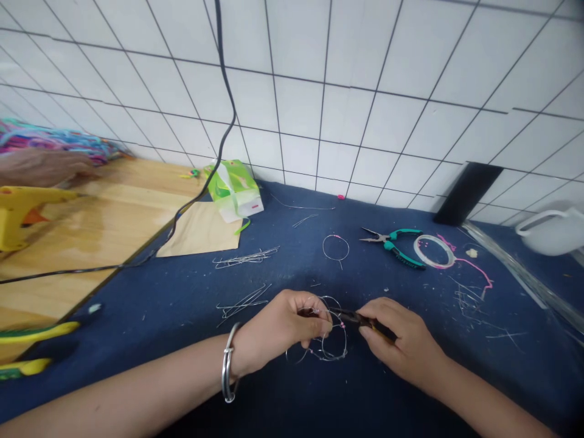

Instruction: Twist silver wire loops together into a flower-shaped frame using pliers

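Near the bottom centre, my left hand (296, 322), with a silver bangle (227, 365) on its wrist, is closed on a piece made of thin wire loops (335, 353) with small pink beads. From the right, my right hand (401, 340) grips dark-handled pliers (351, 316), whose tips reach the wire beside my left fingertips. The exact spot the jaws touch is too small to tell. Beyond my hands lies a single wire ring (336, 247) with pink beads at its top.
Teal pliers (395, 245) lie open by a white ring dish (434, 252) at right. Wire bundles (246, 258) sit left of centre. A green packet (235, 190), black cable (223, 134), yellow glue gun (27, 213) and white mug (552, 231) stand farther out.
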The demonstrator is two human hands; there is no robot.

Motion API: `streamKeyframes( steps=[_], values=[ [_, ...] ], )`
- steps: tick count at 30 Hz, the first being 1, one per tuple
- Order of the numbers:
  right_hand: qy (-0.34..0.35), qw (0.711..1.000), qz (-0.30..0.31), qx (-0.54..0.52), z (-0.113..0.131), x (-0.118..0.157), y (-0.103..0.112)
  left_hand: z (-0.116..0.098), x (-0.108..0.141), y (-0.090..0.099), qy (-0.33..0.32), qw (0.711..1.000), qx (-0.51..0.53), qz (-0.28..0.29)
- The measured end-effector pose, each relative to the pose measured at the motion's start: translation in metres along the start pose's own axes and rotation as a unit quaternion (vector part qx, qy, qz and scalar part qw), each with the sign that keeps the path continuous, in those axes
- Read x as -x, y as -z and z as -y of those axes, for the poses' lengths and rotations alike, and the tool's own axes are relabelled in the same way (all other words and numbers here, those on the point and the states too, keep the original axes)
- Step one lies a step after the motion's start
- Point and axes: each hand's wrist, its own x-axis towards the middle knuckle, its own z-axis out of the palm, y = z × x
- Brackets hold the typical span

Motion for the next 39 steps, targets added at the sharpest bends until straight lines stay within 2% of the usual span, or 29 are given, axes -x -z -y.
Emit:
streamKeyframes(
  steps=[4, 9, 17, 30, 34, 39],
  values=[
    [0.017, 1.000, 0.008, 0.004, -0.0002, -0.0006, 0.0010, -0.0024, -0.0019, 0.0040, 0.018, 1.000, 0.011, 0.001],
    [0.032, 0.999, 0.002, 0.008, 0.0024, -0.0016, -0.0003, -0.0002, -0.0027, 0.0038, 0.010, 1.000, 0.006, 0.016],
    [0.045, 0.998, 0.006, 0.032, 0.0046, -0.0010, -0.0006, -0.0010, -0.0016, 0.0034, 0.000, 0.996, -0.073, 0.051],
    [0.106, 0.990, 0.026, 0.085, 0.0008, -0.0020, -0.0017, -0.0027, -0.0014, 0.0086, 0.006, 0.990, -0.095, 0.108],
    [0.112, 0.989, 0.029, 0.091, -0.0012, -0.0016, -0.0023, -0.0031, -0.0011, 0.0085, 0.007, 0.989, -0.101, 0.111],
    [0.084, 0.992, 0.024, 0.089, -0.0016, -0.0017, -0.0022, -0.0015, -0.0015, 0.0065, 0.003, 0.993, -0.083, 0.083]
  ],
)
